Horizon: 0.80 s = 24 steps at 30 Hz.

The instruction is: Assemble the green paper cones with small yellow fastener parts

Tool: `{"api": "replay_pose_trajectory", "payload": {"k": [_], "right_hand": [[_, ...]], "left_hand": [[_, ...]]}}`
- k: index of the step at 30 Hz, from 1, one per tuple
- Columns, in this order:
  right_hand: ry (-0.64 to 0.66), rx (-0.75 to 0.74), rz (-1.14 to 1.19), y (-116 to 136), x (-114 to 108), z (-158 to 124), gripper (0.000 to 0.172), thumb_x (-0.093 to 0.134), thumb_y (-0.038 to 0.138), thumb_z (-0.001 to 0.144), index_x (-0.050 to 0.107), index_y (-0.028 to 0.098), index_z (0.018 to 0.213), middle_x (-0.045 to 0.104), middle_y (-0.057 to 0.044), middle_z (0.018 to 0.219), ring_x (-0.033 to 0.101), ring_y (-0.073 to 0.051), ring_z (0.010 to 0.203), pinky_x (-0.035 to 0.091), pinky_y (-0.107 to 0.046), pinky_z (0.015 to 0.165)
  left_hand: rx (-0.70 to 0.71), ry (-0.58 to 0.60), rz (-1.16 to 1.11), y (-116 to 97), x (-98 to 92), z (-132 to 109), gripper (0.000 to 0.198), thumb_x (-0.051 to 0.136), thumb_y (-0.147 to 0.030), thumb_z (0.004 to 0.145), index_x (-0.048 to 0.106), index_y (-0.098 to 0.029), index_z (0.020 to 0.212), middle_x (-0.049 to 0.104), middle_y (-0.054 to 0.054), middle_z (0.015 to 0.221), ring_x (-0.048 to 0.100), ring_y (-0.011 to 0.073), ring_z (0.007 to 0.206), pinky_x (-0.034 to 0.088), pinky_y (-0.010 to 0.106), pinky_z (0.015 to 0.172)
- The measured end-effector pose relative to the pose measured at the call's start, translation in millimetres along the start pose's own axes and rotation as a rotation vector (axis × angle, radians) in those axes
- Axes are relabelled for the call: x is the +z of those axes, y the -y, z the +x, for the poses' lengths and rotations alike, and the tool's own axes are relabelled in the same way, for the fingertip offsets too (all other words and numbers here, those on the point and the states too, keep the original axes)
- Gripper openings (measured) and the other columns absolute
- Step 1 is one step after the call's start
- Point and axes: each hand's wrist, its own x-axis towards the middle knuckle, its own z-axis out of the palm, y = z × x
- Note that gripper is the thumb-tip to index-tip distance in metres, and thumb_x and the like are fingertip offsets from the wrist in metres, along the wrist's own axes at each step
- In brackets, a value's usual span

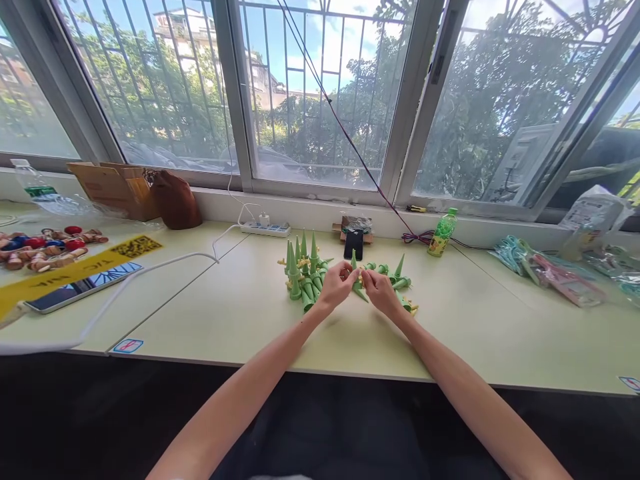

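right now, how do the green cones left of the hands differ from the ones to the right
The left cones mostly stand upright, tips up; the right cones mostly lie on their sides. The left cones are packed tight; the right cones are spread looser. Both are the same green, on the same table.

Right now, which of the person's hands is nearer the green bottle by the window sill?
The right hand. It lies left of the green bottle and nearer the person, apart from it. The left hand is farther left, across the green cone both hands pinch.
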Motion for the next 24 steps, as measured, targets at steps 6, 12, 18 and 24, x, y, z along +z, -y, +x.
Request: {"api": "replay_pose_trajectory", "payload": {"k": [6, 12, 18, 24], "right_hand": [[0.016, 0.022, 0.026, -3.3, -0.1, 0.3, 0.042, 0.032, 0.049, 0.096, 0.038, 0.023, 0.063, 0.043, 0.001, 0.053, 0.041, -0.015, 0.053, 0.031, -0.028, 0.053], [-0.013, 0.025, 0.021, -5.7, 0.5, 1.1, 0.044, 0.030, 0.051, 0.096, 0.039, 0.023, 0.063, 0.043, 0.001, 0.053, 0.040, -0.015, 0.052, 0.031, -0.029, 0.054], [-0.085, 0.028, -0.004, -6.9, 0.5, 1.3, 0.045, 0.030, 0.053, 0.096, 0.036, 0.023, 0.063, 0.041, 0.002, 0.054, 0.037, -0.014, 0.052, 0.029, -0.029, 0.053], [-0.136, 0.036, -0.008, -6.6, 1.9, 1.9, 0.045, 0.031, 0.053, 0.097, 0.036, 0.023, 0.064, 0.041, 0.002, 0.055, 0.035, -0.014, 0.052, 0.028, -0.029, 0.054]], "left_hand": [[0.070, 0.048, 0.047, -1.3, -1.1, -2.7, 0.034, 0.065, -0.052, 0.078, 0.055, -0.020, 0.081, 0.037, -0.007, 0.055, 0.036, 0.0063, 0.043, 0.029, 0.020, 0.041], [0.103, 0.069, 0.064, 1.9, -1.3, -5.5, 0.031, 0.065, -0.049, 0.079, 0.062, -0.020, 0.088, 0.049, -0.005, 0.058, 0.044, 0.0072, 0.045, 0.039, 0.020, 0.042], [0.062, 0.124, -0.059, -1.1, 0.3, -4.5, 0.040, 0.061, -0.055, 0.081, 0.066, -0.017, 0.088, 0.052, -0.002, 0.060, 0.051, 0.0088, 0.049, 0.049, 0.021, 0.046], [-0.099, 0.014, -0.252, -8.2, 1.9, -2.3, 0.042, 0.052, -0.060, 0.085, 0.057, -0.018, 0.086, 0.050, -0.004, 0.057, 0.054, 0.0106, 0.046, 0.047, 0.022, 0.038]]}}
